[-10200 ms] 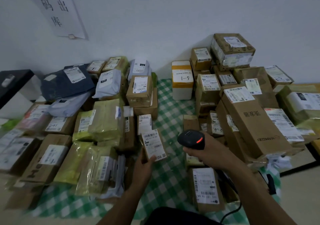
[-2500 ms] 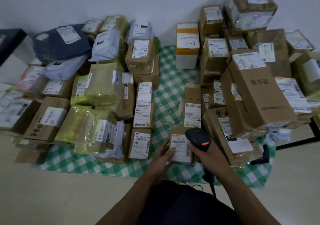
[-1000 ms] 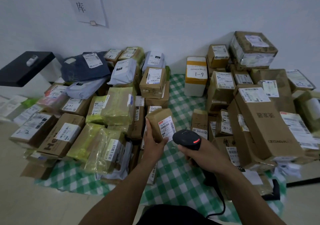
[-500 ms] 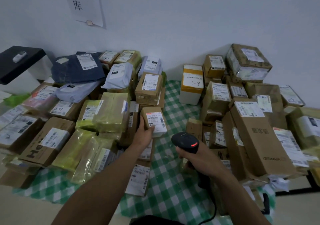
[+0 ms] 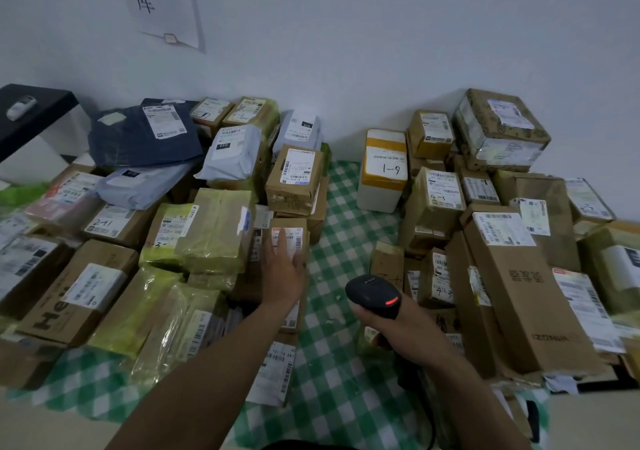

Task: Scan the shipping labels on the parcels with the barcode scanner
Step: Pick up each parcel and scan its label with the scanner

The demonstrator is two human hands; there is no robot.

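Observation:
A small brown parcel [image 5: 293,233] with a white barcode label lies label-up at the right edge of the left pile. My left hand [image 5: 283,273] rests on it with straight, spread fingers covering part of the label. My right hand [image 5: 398,325] grips a black barcode scanner [image 5: 374,295] with a red light, held above the checked cloth about a hand's width right of the parcel. The scanner's cable [image 5: 427,425] hangs down below my wrist.
Two piles of labelled parcels flank a strip of green-checked cloth [image 5: 346,214]: boxes and plastic mailers [image 5: 145,138] on the left, cardboard boxes [image 5: 519,287] on the right. A white and yellow box [image 5: 382,169] stands at the back. A black shelf [image 5: 31,110] is far left.
My left hand has set the small parcel down on the left pile and now lies flat on it. The scanner has stayed over the cloth in my right hand.

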